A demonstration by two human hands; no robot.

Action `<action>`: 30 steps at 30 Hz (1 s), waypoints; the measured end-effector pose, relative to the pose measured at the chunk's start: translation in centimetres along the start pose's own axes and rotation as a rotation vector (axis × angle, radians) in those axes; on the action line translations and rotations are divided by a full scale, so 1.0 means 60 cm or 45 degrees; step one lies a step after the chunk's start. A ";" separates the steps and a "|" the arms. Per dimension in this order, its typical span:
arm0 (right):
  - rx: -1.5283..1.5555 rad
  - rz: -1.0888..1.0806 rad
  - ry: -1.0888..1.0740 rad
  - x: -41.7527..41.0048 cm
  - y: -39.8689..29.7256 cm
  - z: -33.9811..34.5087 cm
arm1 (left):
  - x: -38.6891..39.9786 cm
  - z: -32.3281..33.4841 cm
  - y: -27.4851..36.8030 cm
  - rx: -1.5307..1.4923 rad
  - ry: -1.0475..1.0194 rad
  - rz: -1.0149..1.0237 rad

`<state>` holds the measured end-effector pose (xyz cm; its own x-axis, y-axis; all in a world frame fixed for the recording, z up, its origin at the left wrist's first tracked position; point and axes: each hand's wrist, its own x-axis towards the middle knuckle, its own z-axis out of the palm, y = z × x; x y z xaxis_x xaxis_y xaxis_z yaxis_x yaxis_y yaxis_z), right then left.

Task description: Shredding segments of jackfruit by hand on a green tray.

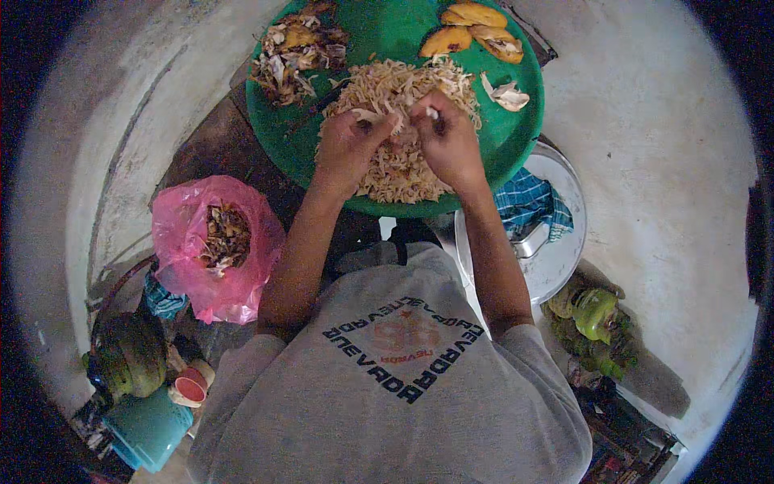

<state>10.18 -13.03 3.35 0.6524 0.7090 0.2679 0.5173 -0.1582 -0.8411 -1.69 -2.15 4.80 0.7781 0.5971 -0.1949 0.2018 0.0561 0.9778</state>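
Observation:
A heap of pale shredded meat (399, 172), probably chicken, covers the middle of a large round green plastic tray (275, 142). Over the heap, my left hand (351, 145) grips a strip of pale meat (396, 121) between thumb and fingers. Close beside it, my right hand (450, 136) pinches a small white shred (432, 112). Yellow-skinned meat pieces (474, 30) lie at the tray's far right, with a loose pale chunk (508, 97) nearer. Bones and dark scraps (299, 54) are piled at the far left.
On my left, a pink plastic bag (175, 242) stands open with brown scraps (227, 236) inside. Behind it are a green gas cylinder (133, 357) and a light-blue plastic container (151, 423). A round metal lid (565, 266) holds a blue checked cloth (532, 199). Another green cylinder (595, 314) stands right.

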 end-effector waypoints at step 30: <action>0.096 0.042 0.006 -0.011 0.001 -0.015 | 0.014 -0.010 -0.028 -0.201 -0.131 0.090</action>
<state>10.30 -14.12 3.57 0.6709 0.7010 0.2416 0.4526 -0.1290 -0.8823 -1.74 -1.24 3.03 0.8452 0.5197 -0.1246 0.0555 0.1465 0.9877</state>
